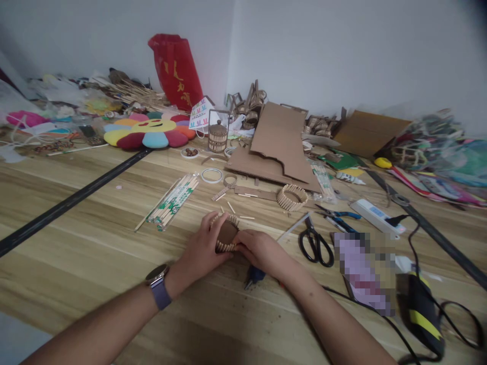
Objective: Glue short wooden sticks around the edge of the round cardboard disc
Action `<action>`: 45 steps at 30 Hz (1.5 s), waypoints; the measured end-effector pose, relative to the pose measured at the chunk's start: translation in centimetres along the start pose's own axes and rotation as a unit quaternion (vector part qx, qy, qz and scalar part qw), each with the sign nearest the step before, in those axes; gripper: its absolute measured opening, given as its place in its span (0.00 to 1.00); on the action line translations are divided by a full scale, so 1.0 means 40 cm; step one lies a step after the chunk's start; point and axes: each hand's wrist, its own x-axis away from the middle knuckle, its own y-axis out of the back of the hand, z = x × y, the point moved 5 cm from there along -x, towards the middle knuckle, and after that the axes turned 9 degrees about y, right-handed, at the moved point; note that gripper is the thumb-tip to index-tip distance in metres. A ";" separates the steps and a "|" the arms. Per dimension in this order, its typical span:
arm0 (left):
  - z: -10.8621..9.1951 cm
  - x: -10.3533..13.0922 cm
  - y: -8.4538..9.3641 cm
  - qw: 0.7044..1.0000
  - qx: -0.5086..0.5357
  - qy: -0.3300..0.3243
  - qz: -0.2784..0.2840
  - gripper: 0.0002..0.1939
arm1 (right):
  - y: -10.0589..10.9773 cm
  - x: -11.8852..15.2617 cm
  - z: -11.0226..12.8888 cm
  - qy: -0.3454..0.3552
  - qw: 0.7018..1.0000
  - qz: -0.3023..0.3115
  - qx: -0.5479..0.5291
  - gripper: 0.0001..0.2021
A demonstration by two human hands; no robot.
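A: Where does the stick-rimmed cardboard ring (227, 233) sit?

B: Right between the two hands, on the wooden worktop (95, 243). The left hand (203, 246) cups its left side, fingers (213, 223) curled over the far rim and thumb at the near edge. The right hand (261, 251) presses in from the right, its fingers (243, 238) closed against the near rim.

A: Which hand is nearer?

B: Both touch it; neither leads. The ring seems to stand on edge, its opening turned toward the camera, though the hands hide much of it.

A: And the arms?

B: Both forearms reach in from the near edge, wrists low, the left wearing a watch (159, 285).

A: Anything close by?

B: A blue tool (254, 276) lies just under the right wrist, black scissors (315, 244) to the right of the fingers, and a bundle of wooden sticks (173, 202) beyond the left hand.
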 end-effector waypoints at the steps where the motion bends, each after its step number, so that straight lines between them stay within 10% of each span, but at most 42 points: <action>1: 0.001 -0.001 0.001 1.000 0.001 -0.002 -0.001 0.54 | 0.001 0.000 0.000 0.001 1.000 -0.002 0.000 0.06; 11: 0.008 -0.011 0.016 1.000 0.011 -0.019 0.016 0.52 | 0.099 0.046 0.010 0.015 0.995 -0.074 -0.063 0.11; 21: -0.001 -0.006 0.004 1.000 0.008 -0.005 -0.001 0.56 | 0.085 0.236 -0.087 -0.158 0.982 0.084 -0.054 0.06; 34: -0.003 -0.005 0.003 1.000 -0.011 -0.012 -0.006 0.53 | 0.073 0.250 -0.117 -0.123 0.966 0.046 -0.221 0.11; 45: -0.007 -0.004 0.006 1.000 -0.028 -0.010 -0.006 0.53 | 0.056 0.251 -0.128 -0.180 0.924 -0.108 -0.319 0.12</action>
